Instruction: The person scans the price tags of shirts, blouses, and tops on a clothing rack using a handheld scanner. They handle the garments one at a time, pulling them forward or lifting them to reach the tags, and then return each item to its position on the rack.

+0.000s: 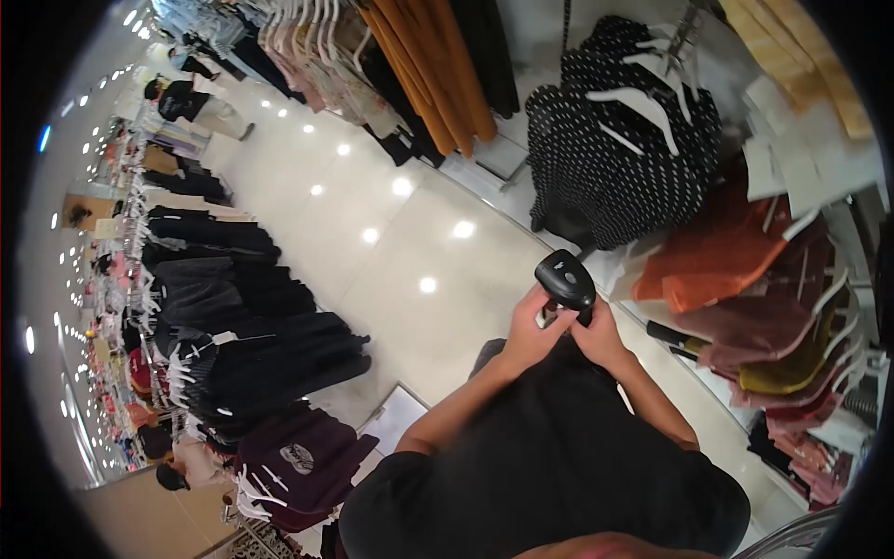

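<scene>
A black handheld barcode scanner [565, 279] is held in front of my body, head pointing up and away. My left hand [534, 333] wraps the scanner's handle from the left, with its thumb up against the head. My right hand [599, 335] closes on the handle from the right and touches the left hand. Both forearms reach up from my black shirt [549, 456]. The lower part of the handle is hidden by my fingers.
Black polka-dot garments [624, 140] hang just beyond the scanner. Rust and maroon tops [736, 270] hang to the right, a rack of dark clothes [233, 317] to the left. A glossy tiled aisle [410, 242] runs between them. One person [196, 102] stands far off, another [177, 466] at lower left.
</scene>
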A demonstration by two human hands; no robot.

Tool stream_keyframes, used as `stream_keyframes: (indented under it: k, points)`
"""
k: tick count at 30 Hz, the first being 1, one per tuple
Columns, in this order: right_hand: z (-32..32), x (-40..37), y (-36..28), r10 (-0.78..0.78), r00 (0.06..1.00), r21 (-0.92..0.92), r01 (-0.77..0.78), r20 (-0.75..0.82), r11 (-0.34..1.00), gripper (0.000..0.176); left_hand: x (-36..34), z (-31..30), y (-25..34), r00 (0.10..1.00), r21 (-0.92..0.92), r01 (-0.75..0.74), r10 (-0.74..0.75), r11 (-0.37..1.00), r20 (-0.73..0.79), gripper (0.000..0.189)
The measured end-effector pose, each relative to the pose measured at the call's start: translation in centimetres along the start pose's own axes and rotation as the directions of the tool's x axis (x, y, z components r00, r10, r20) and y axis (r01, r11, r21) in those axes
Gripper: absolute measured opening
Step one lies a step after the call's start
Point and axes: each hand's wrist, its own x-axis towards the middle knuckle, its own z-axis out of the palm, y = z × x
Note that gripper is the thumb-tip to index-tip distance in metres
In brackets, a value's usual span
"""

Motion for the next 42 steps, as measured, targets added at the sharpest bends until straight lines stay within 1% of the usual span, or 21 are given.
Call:
stream_keyframes:
  k: [2,3,4,6,7,8,10,11,12,13,15,17,22,24,26,28,29,31,35,37,42]
  points:
    - [-0.6,2.7,-0.3,-0.072,0.995,-0.062,0.076,0.075,0.995,0.034,2.0,-0.4,0.5,0.998,-0.016,-0.028,0.027,0.999,-0.059,0.029]
    - [-0.6,4.1,-0.7,-0.093,0.992,-0.031,0.096,0.087,0.995,0.033,3.0,-0.8,0.6,0.996,0.045,-0.049,0.053,0.998,-0.077,0.028]
    - [-0.7,5.5,-0.9,-0.09,0.992,-0.012,0.091,0.089,0.996,0.033,4.1,-1.2,0.6,0.996,0.06,-0.038,0.043,0.997,-0.076,0.028]
    - [-1.2,7.8,-1.3,-0.138,0.98,-0.107,0.154,0.142,0.982,0.033,6.0,-1.8,0.6,0.996,0.117,-0.016,0.026,0.993,-0.087,0.027]
    - [-1.1,8.8,-1.8,-0.185,0.973,-0.083,0.197,0.137,0.977,0.033,6.8,-2.0,0.7,0.995,0.09,-0.029,0.037,0.995,-0.092,0.028]
    - [-1.3,9.9,-2.2,-0.193,0.969,-0.085,0.208,0.151,0.974,0.033,7.7,-2.0,0.3,0.993,0.094,-0.038,0.048,0.995,-0.106,0.028]
    - [-1.4,10.8,-2.9,-0.046,0.987,-0.004,0.047,0.154,0.999,0.033,8.4,-1.7,-0.3,0.984,-0.023,0.03,-0.033,0.999,-0.176,0.03]
    - [-1.5,11.0,-3.2,-0.029,0.988,-0.003,0.03,0.152,1.0,0.033,8.8,-1.6,-0.6,0.985,-0.068,0.058,-0.068,0.996,-0.158,0.032]
    - [-1.8,11.8,-3.6,-0.058,0.987,-0.012,0.061,0.149,0.998,0.034,9.3,-1.5,-0.5,0.985,-0.077,0.065,-0.076,0.995,-0.155,0.032]
    - [-2.2,12.6,-4.0,-0.092,0.985,-0.026,0.097,0.147,0.995,0.034,10.1,-1.4,-0.4,0.987,-0.09,0.034,-0.047,0.995,-0.155,0.032]
    - [-2.5,13.4,-4.1,-0.105,0.988,-0.048,0.111,0.117,0.993,0.035,11.8,-1.7,-0.4,0.988,-0.114,-0.002,-0.015,0.993,-0.155,0.033]
    - [-2.5,14.5,-4.0,-0.114,0.99,-0.06,0.12,0.087,0.991,0.035,13.6,-3.1,-0.6,0.997,-0.015,-0.071,0.071,0.997,-0.026,0.032]
    - [-1.3,17.4,-4.1,-0.07,0.996,-0.106,0.064,-0.047,0.992,0.033,17.5,-5.8,-0.8,0.994,-0.048,-0.073,0.077,0.996,0.082,0.03]
    - [-0.6,18.4,-3.6,-0.046,0.996,-0.142,0.033,-0.082,0.989,0.033,18.7,-7.2,-1.0,0.99,-0.075,-0.076,0.085,0.994,0.116,0.028]
    - [0.7,19.4,-3.2,-0.022,0.994,-0.175,0.003,-0.104,0.985,0.032,19.7,-9.0,-1.2,0.988,-0.101,-0.044,0.058,0.994,0.143,0.027]
    - [2.6,20.9,-3.2,-0.121,0.982,-0.237,0.085,-0.144,0.968,0.022,20.7,-11.2,-1.9,0.98,-0.067,-0.096,0.106,0.993,0.168,0.027]
    - [3.6,21.4,-3.2,-0.119,0.981,-0.244,0.08,-0.151,0.966,0.022,21.1,-12.3,-1.9,0.98,-0.072,-0.093,0.104,0.993,0.169,0.026]
    - [5.8,22.7,-3.3,-0.034,0.982,-0.097,0.016,-0.188,0.995,0.03,22.2,-15.0,-2.1,0.974,-0.075,-0.092,0.105,0.993,0.199,0.025]
    - [9.4,24.1,-4.7,0.006,0.97,-0.133,-0.04,-0.244,0.99,0.031,23.6,-18.8,-2.9,0.951,-0.095,-0.091,0.114,0.991,0.286,0.024]
    - [11.2,24.2,-5.5,0.055,0.954,-0.075,-0.081,-0.295,0.994,0.032,23.9,-20.2,-3.2,0.937,-0.132,-0.08,0.12,0.988,0.329,0.024]
    - [14.6,23.1,-3.9,0.093,0.884,-0.101,-0.156,-0.459,0.983,0.031,24.5,-22.4,-3.9,0.884,-0.217,-0.027,0.124,0.976,0.45,0.023]
